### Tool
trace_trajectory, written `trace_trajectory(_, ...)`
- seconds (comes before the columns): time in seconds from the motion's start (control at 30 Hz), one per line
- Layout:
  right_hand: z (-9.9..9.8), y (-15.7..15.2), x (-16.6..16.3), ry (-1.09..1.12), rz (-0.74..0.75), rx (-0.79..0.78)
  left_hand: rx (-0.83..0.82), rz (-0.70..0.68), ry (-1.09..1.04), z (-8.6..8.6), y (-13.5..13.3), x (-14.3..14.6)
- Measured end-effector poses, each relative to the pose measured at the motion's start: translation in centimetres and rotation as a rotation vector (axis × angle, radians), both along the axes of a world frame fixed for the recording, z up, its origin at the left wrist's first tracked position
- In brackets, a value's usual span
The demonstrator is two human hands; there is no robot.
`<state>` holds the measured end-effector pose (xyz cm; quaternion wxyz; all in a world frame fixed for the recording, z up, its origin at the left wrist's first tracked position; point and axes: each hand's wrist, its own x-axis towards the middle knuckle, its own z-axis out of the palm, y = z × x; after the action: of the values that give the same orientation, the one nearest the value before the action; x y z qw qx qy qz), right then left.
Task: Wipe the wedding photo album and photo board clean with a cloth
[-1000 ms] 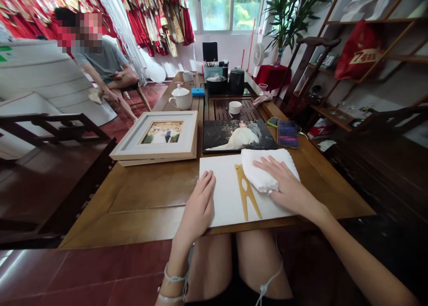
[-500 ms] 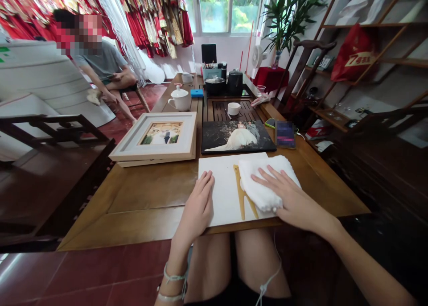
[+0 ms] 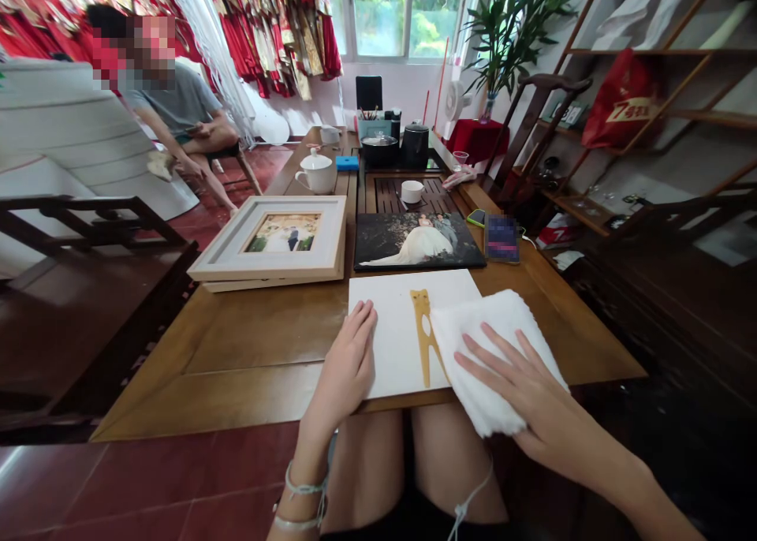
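A white board (image 3: 395, 320) with a yellow stand piece (image 3: 423, 332) lies face down at the near edge of the wooden table (image 3: 260, 352). My left hand (image 3: 346, 367) rests flat on the board's left edge, fingers together and stretched out. My right hand (image 3: 520, 387) lies spread on a folded white cloth (image 3: 490, 328) that covers the board's right part and hangs over the table's near edge.
Beyond the board lie an unframed wedding photo (image 3: 417, 240), a framed photo (image 3: 275, 237) and a phone (image 3: 501, 237). A teapot (image 3: 316, 172), cup (image 3: 412, 191) and kettles (image 3: 397, 144) stand farther back. A person sits at far left (image 3: 177, 123). Wooden chairs flank the table.
My right hand has slid the cloth toward me and to the right, down over the near table edge, uncovering more of the yellow stand. My left hand stays on the board.
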<state>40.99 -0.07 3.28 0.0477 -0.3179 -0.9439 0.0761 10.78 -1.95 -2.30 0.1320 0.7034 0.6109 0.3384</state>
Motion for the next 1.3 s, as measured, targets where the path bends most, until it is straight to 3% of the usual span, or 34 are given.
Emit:
trace_trajectory(0.13,1.0,0.4,2.3,0.033,0.064,-0.179,0.003,-0.005,0.016,-0.1,0.0,0.0)
trace_trajectory(0.23,1.4,3.1,2.5,0.110,0.073,-0.326,0.008,-0.008,0.028,-0.2,0.0,0.0)
trace_trajectory(0.3,1.2,5.2,1.6,0.165,0.015,-0.342,0.013,-0.011,0.033,-0.3,0.0,-0.1)
trace_trajectory(0.5,1.0,10.3,-3.3,0.230,-0.213,-0.231,0.024,-0.015,0.033,-0.4,0.0,-0.1)
trace_trajectory(0.67,2.6,12.2,-8.2,0.119,-0.057,-0.215,0.031,-0.020,0.033,-0.3,-0.1,-0.1)
trace_trajectory(0.97,4.8,11.9,-16.7,0.034,0.125,-0.262,0.008,-0.021,0.035,0.4,0.0,0.1)
trace_trajectory(1.1,4.9,12.2,-16.5,0.018,0.143,-0.261,-0.002,-0.020,0.027,0.7,-0.1,0.2)
trace_trajectory(1.3,4.8,11.4,-12.7,0.003,0.034,-0.175,0.000,-0.021,0.008,0.4,-0.2,0.1)
